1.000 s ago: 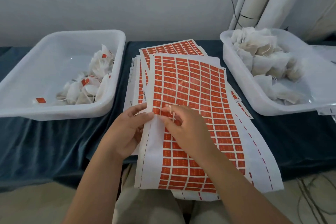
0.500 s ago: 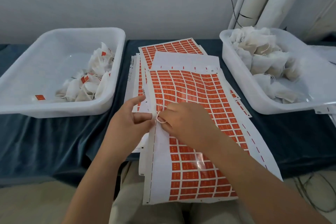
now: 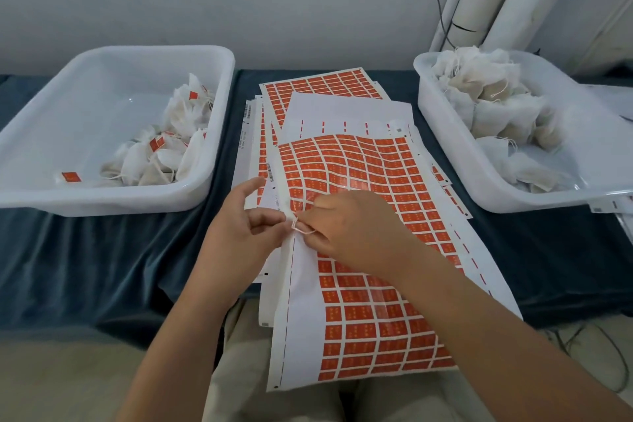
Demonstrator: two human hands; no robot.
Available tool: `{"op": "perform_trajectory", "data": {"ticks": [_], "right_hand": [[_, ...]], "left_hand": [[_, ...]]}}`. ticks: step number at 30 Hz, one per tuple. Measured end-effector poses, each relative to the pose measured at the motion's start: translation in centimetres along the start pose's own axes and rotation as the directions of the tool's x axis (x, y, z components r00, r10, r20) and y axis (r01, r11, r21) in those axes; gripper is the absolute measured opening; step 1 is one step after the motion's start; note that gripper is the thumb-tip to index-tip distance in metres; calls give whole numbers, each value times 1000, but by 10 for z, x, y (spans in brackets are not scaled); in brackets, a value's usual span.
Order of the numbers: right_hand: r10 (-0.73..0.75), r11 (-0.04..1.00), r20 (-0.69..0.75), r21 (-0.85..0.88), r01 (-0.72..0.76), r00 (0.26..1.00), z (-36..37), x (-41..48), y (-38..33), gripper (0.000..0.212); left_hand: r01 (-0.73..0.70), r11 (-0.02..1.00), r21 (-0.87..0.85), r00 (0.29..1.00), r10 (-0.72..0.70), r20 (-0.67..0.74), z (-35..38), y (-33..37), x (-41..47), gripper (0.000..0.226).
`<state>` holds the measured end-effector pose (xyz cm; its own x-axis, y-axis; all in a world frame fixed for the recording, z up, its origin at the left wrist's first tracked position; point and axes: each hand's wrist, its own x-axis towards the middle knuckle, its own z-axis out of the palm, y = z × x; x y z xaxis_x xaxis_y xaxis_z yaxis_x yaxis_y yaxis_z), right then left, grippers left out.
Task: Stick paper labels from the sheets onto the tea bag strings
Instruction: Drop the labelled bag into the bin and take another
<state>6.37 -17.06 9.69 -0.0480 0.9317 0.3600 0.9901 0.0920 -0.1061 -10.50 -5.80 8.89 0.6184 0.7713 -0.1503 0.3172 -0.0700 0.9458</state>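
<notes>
Left hand (image 3: 239, 233) and right hand (image 3: 349, 226) both pinch string (image 3: 302, 229) loop at sheet (image 3: 376, 181) left edge; fingertips hide any label, bag end hard to make out.

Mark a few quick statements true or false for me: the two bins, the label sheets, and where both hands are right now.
1. The white plastic bin on the left holds white tea bags with orange labels on them. True.
2. The heaped tea bags in the white plastic bin on the right also carry orange labels. False: none of them shows a label.
3. The left hand and the right hand meet at a loop of white string over the top sheet of orange labels. True.
4. That sheet lies wholly on the dark blue cloth. False: its near end hangs past the table edge, over the person's lap.
</notes>
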Motion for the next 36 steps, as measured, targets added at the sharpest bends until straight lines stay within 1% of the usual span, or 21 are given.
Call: {"op": "perform_trajectory", "data": {"ticks": [4, 7, 9, 11, 14, 15, 17, 19, 20, 21, 22, 23, 24, 25, 27, 28, 30, 32, 33, 35, 36], "right_hand": [[-30, 999, -45, -12, 30, 999, 6, -2, -2, 22], [28, 999, -133, 45, -22, 991, 8, -2, -2, 17], [172, 978, -167, 146, -148, 971, 8, -4, 0, 20], [390, 884, -141, 334, -327, 910, 9, -7, 0, 23], [660, 628, -79, 604, -491, 747, 12, -12, 1, 33], [730, 529, -45, 670, -521, 682, 12, -14, 1, 36], [842, 300, 58, 776, -555, 536, 10, -17, 1, 35], [892, 2, 226, 863, -505, 391, 10, -19, -1, 32], [885, -137, 315, 880, -454, 343, 10, -20, -2, 29], [867, -244, 385, 881, -405, 315, 10, -20, -3, 26], [851, -309, 429, 875, -372, 303, 11, -20, -4, 24], [843, -338, 449, 871, -357, 296, 13, -21, -6, 23], [844, -344, 451, 871, -352, 292, 14, -21, -8, 23], [851, -338, 442, 874, -350, 282, 14, -21, -10, 23], [871, -323, 420, 881, -346, 255, 13, -22, -14, 22], [874, -320, 413, 885, -340, 254, 12, -22, -16, 22], [876, -316, 402, 895, -314, 265, 10, -23, -19, 20], [877, -308, 391, 904, -298, 279, 7, -25, -20, 20], [872, -305, 393, 902, -306, 290, 6, -26, -21, 21], [844, -310, 423, 887, -342, 330, 2, -27, -21, 20], [823, -313, 439, 880, -357, 360, 0, -29, -20, 21]], "left_hand": [[-22, 998, 60, 1000, 22, -2, 0, 2, 1, 78], [-37, 998, 54, 999, 37, -4, -1, 0, -1, 75], [-55, 997, 55, 998, 56, -10, -2, -1, -2, 72], [-54, 997, 53, 998, 55, -27, -3, -2, -2, 69], [-39, 997, 66, 997, 43, -68, -4, -7, 3, 65], [-31, 996, 81, 996, 38, -82, -5, -8, 5, 64], [-7, 989, 147, 992, 25, -121, -3, -11, 10, 63], [22, 973, 228, 986, 17, -168, 2, -13, 12, 63], [24, 957, 289, 979, 36, -201, 7, -13, 10, 63], [5, 930, 368, 969, 87, -233, 12, -12, 8, 61], [-34, 902, 431, 959, 151, -240, 17, -11, 4, 58], [-76, 891, 447, 960, 186, -208, 23, -7, 2, 55], [-97, 909, 404, 977, 165, -138, 29, -1, -1, 58], [-80, 943, 323, 994, 101, -48, 35, 7, -4, 63], [36, 990, 140, 993, -51, 110, 48, 18, -10, 66], [95, 993, 64, 984, -104, 147, 54, 21, -11, 65], [190, 977, -97, 973, -174, 150, 66, 25, -14, 54], [244, 925, -292, 968, -214, 131, 76, 27, -17, 27], [253, 893, -373, 967, -223, 122, 79, 28, -18, 18], [203, 878, -434, 979, -196, 61, 83, 26, -17, 17], [147, 902, -406, 987, -160, 1, 82, 23, -16, 17]]}}
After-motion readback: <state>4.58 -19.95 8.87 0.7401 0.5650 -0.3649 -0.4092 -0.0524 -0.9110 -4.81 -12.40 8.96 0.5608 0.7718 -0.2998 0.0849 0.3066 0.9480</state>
